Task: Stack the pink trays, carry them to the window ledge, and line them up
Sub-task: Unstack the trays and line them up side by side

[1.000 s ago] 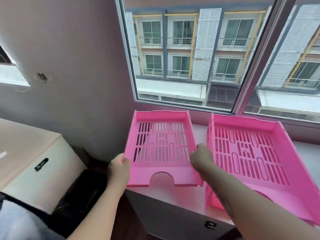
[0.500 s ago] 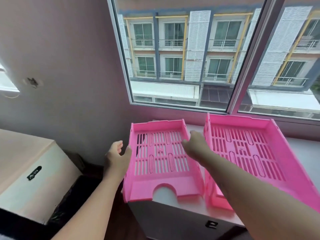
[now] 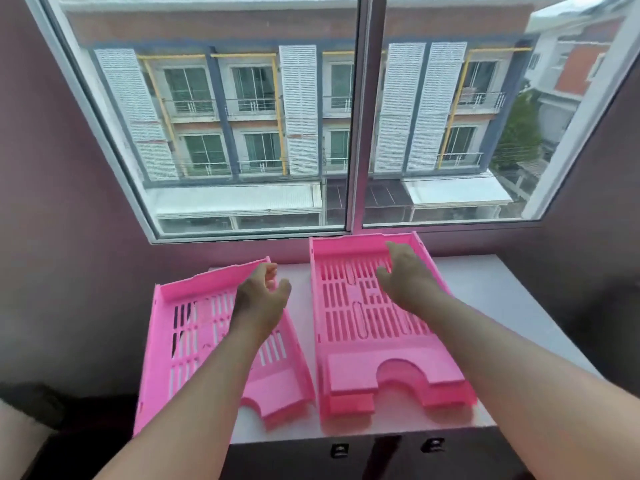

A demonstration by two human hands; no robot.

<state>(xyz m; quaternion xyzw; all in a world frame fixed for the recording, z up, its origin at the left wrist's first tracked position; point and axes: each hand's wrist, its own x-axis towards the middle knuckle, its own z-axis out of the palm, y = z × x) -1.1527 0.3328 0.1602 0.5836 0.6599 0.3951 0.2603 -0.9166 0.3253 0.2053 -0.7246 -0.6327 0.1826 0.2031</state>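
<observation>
hands [image 3: 265, 296] [image 3: 403, 273] hover over two pink trays [image 3: 194, 337] [image 3: 360, 327], each grip open, holding nothing.

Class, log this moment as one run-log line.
left hand: open, over left tray | right hand: open, over right tray | trays: side by side on ledge, left overhangs

Upper-storey room, home or small office; which one cannot be told. Evidence: sliding window [image 3: 353, 133] overlooking balconied, shuttered row buildings [image 3: 263, 109]; mauve painted wall [image 3: 52, 188]; white cabinet top [image 3: 512, 306] serving as ledge, with handled doors below; pink slotted document trays [image 3: 374, 320] upon it
</observation>
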